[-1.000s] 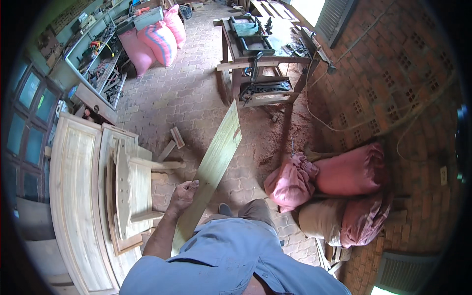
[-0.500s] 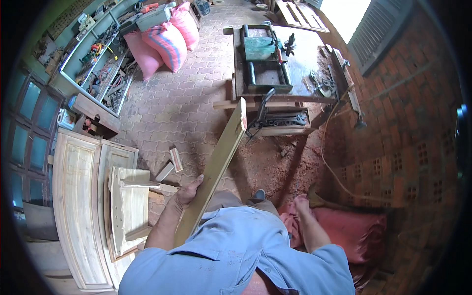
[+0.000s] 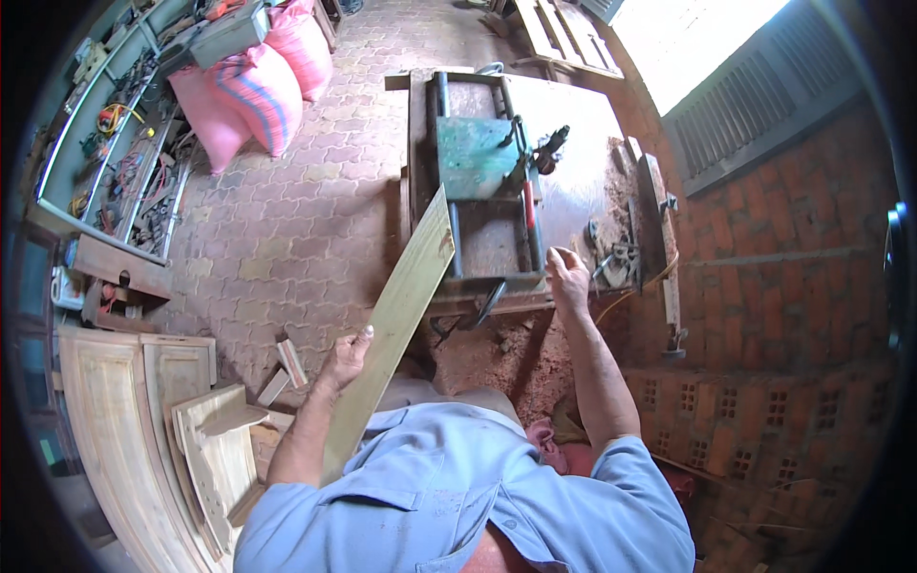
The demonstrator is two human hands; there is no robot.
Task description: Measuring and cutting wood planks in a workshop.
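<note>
My left hand point(image 3: 346, 361) is closed on the edge of a long pale wooden board point(image 3: 396, 296). The board slants up from beside my torso, and its far end overlaps the near left part of the workbench. My right hand point(image 3: 569, 279) is raised at the bench's near edge, right of a dark metal frame point(image 3: 533, 215) with a green plate point(image 3: 475, 158). Its fingers are partly bent and slightly apart, with nothing visible in them. Metal tools point(image 3: 621, 263) lie on the bench just right of that hand.
The workbench point(image 3: 587, 119) has wood shavings along its right side. Carved wooden panels point(image 3: 105, 401) and a small shelf piece point(image 3: 215, 430) stand at the left. Pink sacks point(image 3: 253, 100) sit beside a cluttered shelf point(image 3: 115, 143). A brick wall point(image 3: 764, 286) bounds the right.
My right hand has risen from beside the red sack to the bench edge. The bench looks nearer, and the board, still in my left hand, has shifted left.
</note>
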